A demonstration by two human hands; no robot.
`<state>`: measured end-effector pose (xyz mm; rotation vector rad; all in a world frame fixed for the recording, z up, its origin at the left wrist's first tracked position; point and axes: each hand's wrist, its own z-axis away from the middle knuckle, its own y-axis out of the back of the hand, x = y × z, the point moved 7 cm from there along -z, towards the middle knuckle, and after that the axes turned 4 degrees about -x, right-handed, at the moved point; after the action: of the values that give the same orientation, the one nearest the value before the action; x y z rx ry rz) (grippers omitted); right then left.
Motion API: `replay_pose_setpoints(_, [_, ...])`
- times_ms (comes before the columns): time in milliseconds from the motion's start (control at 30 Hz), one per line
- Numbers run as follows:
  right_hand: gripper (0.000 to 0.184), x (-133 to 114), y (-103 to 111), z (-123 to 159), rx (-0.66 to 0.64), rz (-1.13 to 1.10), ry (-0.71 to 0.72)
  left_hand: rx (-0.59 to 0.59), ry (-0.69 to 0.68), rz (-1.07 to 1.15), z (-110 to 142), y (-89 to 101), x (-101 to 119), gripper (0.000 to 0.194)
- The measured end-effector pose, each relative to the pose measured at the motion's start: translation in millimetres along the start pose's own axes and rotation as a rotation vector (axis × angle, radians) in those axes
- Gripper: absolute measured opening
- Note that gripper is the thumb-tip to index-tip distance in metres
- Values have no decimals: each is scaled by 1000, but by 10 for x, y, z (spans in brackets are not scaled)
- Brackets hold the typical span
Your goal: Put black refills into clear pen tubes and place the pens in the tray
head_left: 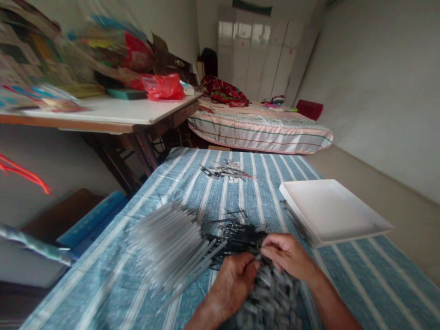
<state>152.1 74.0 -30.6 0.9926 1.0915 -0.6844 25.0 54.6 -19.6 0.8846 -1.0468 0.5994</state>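
Note:
My left hand [237, 277] and my right hand [288, 254] are close together over the near part of the table, fingertips pinched almost against each other. What they pinch is too small and blurred to name. Just beyond the fingers lies a tangled heap of thin black sticks [237, 233]. Below and between my hands spreads a pile of short grey pieces [271, 298], partly covered by them. Left of my left hand, long grey translucent tubes [168, 243] lie side by side in a thick stack, a few of them loose at its right edge.
A blue-and-white striped cloth [137, 275] covers the table. On the right rests a shallow white tray [338, 208]; farther back is a small cluster of dark thin parts [225, 170]. A cluttered white side table [113, 110] stands left, a bed [261, 128] behind.

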Motion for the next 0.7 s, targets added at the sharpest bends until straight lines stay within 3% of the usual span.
replay_pose_setpoints(200, [23, -16, -29, 3, -34, -59, -11, 8, 7, -34, 11, 2, 28, 31])
replay_pose_setpoints(367, [26, -29, -13, -7, -19, 55, 18, -1, -13, -26, -2, -3, 13, 31])
replay_pose_setpoints(467, [17, 7, -31, -9, -49, -6, -11, -19, -6, -22, -1, -21, -4, 31])
replay_pose_setpoints(700, [23, -25, -35, -2, -26, 1, -9, -28, -14, -35, 16, -20, -15, 31])
